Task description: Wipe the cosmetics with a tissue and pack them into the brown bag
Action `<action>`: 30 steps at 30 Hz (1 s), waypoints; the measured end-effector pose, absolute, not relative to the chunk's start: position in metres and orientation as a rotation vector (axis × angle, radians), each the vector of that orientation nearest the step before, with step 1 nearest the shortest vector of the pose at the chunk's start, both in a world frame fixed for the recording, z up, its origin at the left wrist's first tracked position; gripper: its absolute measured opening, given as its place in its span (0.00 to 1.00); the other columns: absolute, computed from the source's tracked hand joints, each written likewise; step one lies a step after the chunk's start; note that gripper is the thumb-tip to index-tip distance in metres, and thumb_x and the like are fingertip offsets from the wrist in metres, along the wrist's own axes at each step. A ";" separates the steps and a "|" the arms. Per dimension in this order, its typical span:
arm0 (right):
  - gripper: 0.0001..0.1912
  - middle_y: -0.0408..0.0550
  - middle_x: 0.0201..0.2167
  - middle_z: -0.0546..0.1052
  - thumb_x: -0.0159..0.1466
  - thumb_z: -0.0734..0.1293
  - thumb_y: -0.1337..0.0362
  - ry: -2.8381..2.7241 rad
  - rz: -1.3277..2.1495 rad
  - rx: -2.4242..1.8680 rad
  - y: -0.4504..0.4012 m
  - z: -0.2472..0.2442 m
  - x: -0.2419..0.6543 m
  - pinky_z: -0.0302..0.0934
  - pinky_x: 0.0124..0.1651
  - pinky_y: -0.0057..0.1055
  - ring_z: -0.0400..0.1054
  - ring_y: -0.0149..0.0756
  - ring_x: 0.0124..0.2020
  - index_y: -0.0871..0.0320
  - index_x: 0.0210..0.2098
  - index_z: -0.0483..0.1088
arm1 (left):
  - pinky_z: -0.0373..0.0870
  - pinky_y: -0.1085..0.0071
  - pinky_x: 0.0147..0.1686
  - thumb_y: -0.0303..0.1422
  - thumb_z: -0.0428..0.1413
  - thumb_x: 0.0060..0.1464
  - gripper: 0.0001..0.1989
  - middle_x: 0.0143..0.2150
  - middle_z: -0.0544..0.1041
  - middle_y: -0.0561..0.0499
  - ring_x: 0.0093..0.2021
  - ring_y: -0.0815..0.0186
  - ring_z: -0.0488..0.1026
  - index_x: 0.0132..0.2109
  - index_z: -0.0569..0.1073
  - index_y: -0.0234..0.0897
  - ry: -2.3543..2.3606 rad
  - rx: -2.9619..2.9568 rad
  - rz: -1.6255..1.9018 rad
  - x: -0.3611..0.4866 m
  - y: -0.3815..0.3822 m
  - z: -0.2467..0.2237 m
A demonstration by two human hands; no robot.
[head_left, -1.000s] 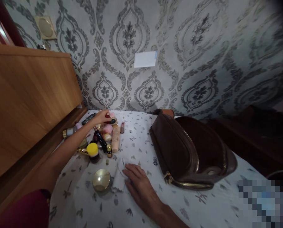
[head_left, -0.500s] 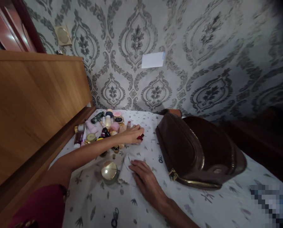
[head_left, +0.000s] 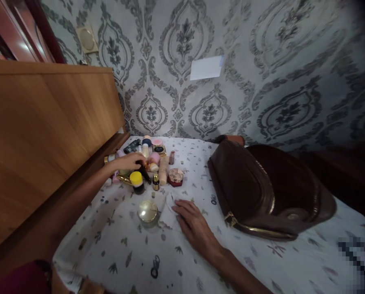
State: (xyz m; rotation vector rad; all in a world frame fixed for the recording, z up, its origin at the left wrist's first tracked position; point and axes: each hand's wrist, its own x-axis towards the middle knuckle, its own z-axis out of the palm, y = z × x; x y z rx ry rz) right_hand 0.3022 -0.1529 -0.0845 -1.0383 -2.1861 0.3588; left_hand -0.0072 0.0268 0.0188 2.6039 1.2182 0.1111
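Note:
My left hand (head_left: 130, 161) reaches into a cluster of cosmetics, fingers curled down at the upper end of a slim black bottle (head_left: 145, 174); their tips are partly hidden. Close by stand a yellow-lidded jar (head_left: 136, 181), a small dark gold-capped bottle (head_left: 156, 182) and a beige tube (head_left: 163, 170). To their right sits a red compact (head_left: 175, 178) with a patterned pinkish top. My right hand (head_left: 193, 224) lies flat, fingers stretched, over the edge of a crumpled white tissue or cloth (head_left: 167, 212). Left of that is a gold-lidded glass jar (head_left: 148, 212).
A large brown leather bag (head_left: 262, 192) with gold zips stands on the right of the patterned sheet (head_left: 139, 253). A wooden cabinet (head_left: 54, 122) borders the left side. Behind is a papered wall (head_left: 176, 106) with a white card (head_left: 206, 67). More cosmetics, including a dark green tube (head_left: 132, 146), lie farther back.
My left hand has let go of the red compact, which now rests on the sheet, and has moved left to the black bottle. My right hand stays on the white tissue; the view has shifted slightly.

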 end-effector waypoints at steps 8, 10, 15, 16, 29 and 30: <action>0.16 0.55 0.53 0.76 0.68 0.60 0.68 -2.210 0.331 -1.053 -0.151 -0.090 0.303 0.65 0.59 0.51 0.69 0.45 0.57 0.56 0.51 0.74 | 0.67 0.63 0.54 0.35 0.53 0.54 0.14 0.53 0.76 0.46 0.57 0.53 0.70 0.47 0.74 0.42 2.022 2.299 0.254 -0.086 0.033 0.021; 0.16 0.56 0.53 0.76 0.68 0.60 0.68 -2.215 0.327 -1.049 -0.150 -0.091 0.303 0.65 0.59 0.51 0.69 0.46 0.57 0.56 0.51 0.74 | 0.68 0.62 0.53 0.40 0.53 0.54 0.17 0.53 0.77 0.43 0.55 0.51 0.71 0.49 0.73 0.39 2.091 2.191 0.253 -0.103 0.031 0.017; 0.16 0.55 0.53 0.77 0.67 0.60 0.69 -2.218 0.303 -1.045 -0.150 -0.093 0.303 0.65 0.59 0.51 0.69 0.46 0.56 0.56 0.50 0.74 | 0.70 0.67 0.50 0.48 0.57 0.49 0.28 0.54 0.77 0.44 0.53 0.54 0.73 0.53 0.72 0.37 2.004 2.049 0.264 -0.122 0.032 0.014; 0.16 0.55 0.53 0.77 0.67 0.60 0.69 -2.218 0.299 -1.043 -0.150 -0.093 0.303 0.65 0.59 0.51 0.69 0.46 0.56 0.56 0.50 0.74 | 0.71 0.68 0.49 0.49 0.59 0.45 0.29 0.54 0.78 0.44 0.53 0.54 0.73 0.52 0.73 0.37 1.974 2.030 0.267 -0.124 0.034 0.015; 0.16 0.56 0.52 0.76 0.68 0.59 0.69 -2.215 0.261 -1.013 -0.150 -0.093 0.303 0.66 0.58 0.53 0.70 0.46 0.55 0.57 0.51 0.73 | 0.70 0.67 0.44 0.59 0.60 0.40 0.36 0.49 0.78 0.47 0.48 0.55 0.74 0.50 0.76 0.37 1.640 1.935 0.405 -0.100 0.028 0.004; 0.16 0.56 0.52 0.77 0.68 0.59 0.69 -2.218 0.261 -1.013 -0.150 -0.093 0.303 0.66 0.58 0.53 0.70 0.46 0.55 0.57 0.51 0.73 | 0.71 0.67 0.42 0.59 0.60 0.40 0.37 0.47 0.78 0.47 0.45 0.55 0.74 0.50 0.76 0.37 1.646 1.932 0.412 -0.101 0.028 0.003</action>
